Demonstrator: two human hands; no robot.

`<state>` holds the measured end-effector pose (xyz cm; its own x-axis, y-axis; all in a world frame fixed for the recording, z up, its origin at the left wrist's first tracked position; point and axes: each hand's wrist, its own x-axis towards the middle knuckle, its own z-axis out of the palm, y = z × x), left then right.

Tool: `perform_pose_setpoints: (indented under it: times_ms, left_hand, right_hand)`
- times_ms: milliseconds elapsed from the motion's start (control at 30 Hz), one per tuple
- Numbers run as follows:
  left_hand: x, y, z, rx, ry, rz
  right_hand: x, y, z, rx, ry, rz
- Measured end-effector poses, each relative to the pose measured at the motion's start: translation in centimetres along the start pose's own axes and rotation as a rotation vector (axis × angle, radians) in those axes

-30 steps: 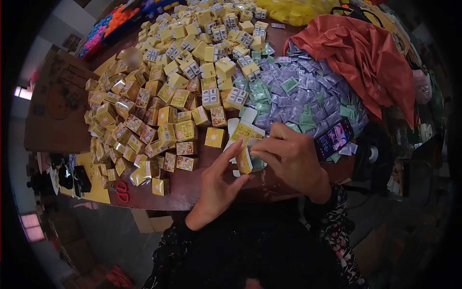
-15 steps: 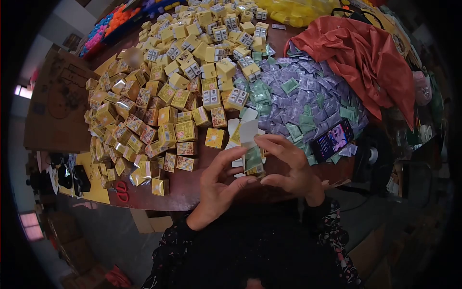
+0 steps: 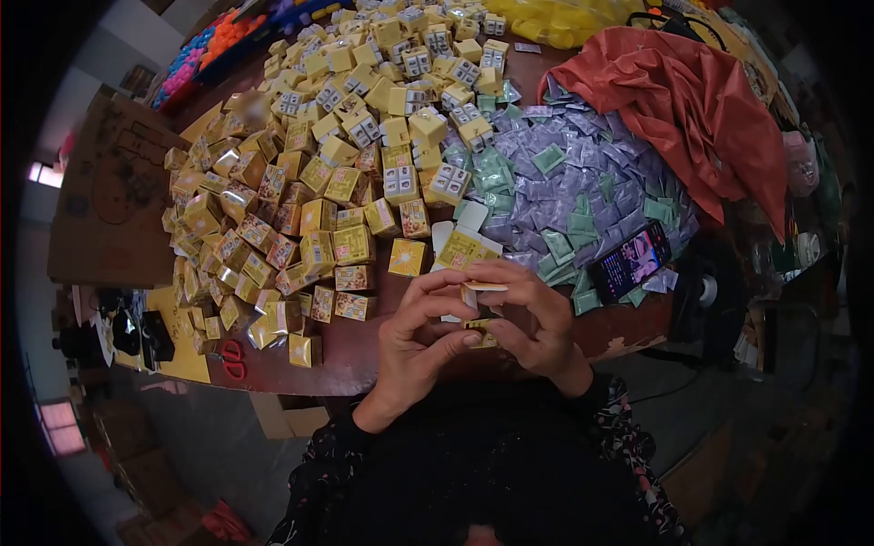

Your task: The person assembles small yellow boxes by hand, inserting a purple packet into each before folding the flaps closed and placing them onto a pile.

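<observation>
A small yellow carton (image 3: 481, 338) is held between my two hands, close to the table's front edge. My left hand (image 3: 411, 341) grips its left side, thumb low and fingers curled round the top. My right hand (image 3: 539, 320) closes on the right side, with its fingertips at the lid flap (image 3: 484, 287). That flap is bent over at the top, and the fingers hide much of the carton. Just beyond my fingers lies another yellow carton with open white flaps (image 3: 469, 247). A finished-looking yellow box (image 3: 407, 257) sits to its left.
Wrapped yellow boxes (image 3: 314, 214) pile up on the left, with yellow-and-white cube pieces (image 3: 391, 68) behind. Purple and green sachets (image 3: 583, 173) heap on the right beside a phone (image 3: 630, 264) and red cloth (image 3: 674, 109). Red scissors (image 3: 234, 359) lie at the front left edge.
The carton's upright white flap has folded down over the top, and the green sachet seen inside is now out of sight. My right hand has moved left, nearer my left hand.
</observation>
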<state>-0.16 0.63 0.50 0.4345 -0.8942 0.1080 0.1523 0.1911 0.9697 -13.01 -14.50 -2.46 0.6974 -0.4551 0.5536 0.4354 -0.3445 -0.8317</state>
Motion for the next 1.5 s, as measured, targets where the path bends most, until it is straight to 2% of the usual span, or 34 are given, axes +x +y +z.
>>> perform_pose_setpoints:
  times_ms: [133, 233, 333, 600, 833, 1033, 1300, 1333, 1400, 1433, 1467, 1500]
  left_hand:
    - [0.1, -0.3, 0.1, -0.102, 0.052, -0.01]
    - [0.1, -0.3, 0.1, -0.098, 0.073, -0.02]
    - [0.0, 0.1, 0.3, -0.079, 0.107, -0.043]
    - [-0.3, 0.2, 0.2, 0.109, 0.07, -0.071]
    - [-0.3, 0.7, 0.1, 0.113, 0.049, -0.122]
    - [-0.5, 0.4, 0.1, 0.069, 0.035, -0.098]
    - [-0.7, 0.0, -0.1, 0.063, 0.036, -0.089]
    - [-0.6, 0.3, -0.2, 0.167, 0.06, -0.06]
    - [-0.3, 2.1, -0.8, 0.371, 0.112, 0.0]
    - [0.0, 3.5, -1.7, 0.458, 0.224, 0.061]
    - [0.3, 4.5, -4.1, 0.656, 0.277, 0.193]
    - [0.8, 5.7, -7.2, 0.855, 0.329, 0.328]
  right_hand:
    - [-0.3, 0.2, 1.2, 0.133, 0.098, -0.026]
    - [-0.7, 0.0, 1.9, 0.209, 0.212, 0.082]
    - [0.9, -1.0, -0.5, -0.066, -0.068, -0.003]
    - [0.8, -1.1, -0.5, 0.086, -0.043, 0.245]
    - [0.7, -1.4, -0.5, 0.232, 0.015, 0.399]
    - [0.8, -0.3, -1.5, 0.043, -0.122, 0.116]
    - [0.9, -0.1, -1.2, -0.042, -0.131, 0.011]
    - [1.2, -0.2, -1.3, -0.051, -0.132, 0.009]
    - [1.7, -0.8, -1.5, 0.08, 0.075, 0.213]
    - [1.9, -1.2, -1.6, 0.148, 0.178, 0.317]
    - [2.4, -1.2, -2.1, 0.066, 0.288, 0.415]
    - [2.4, -0.5, -2.9, -0.071, 0.265, 0.487]
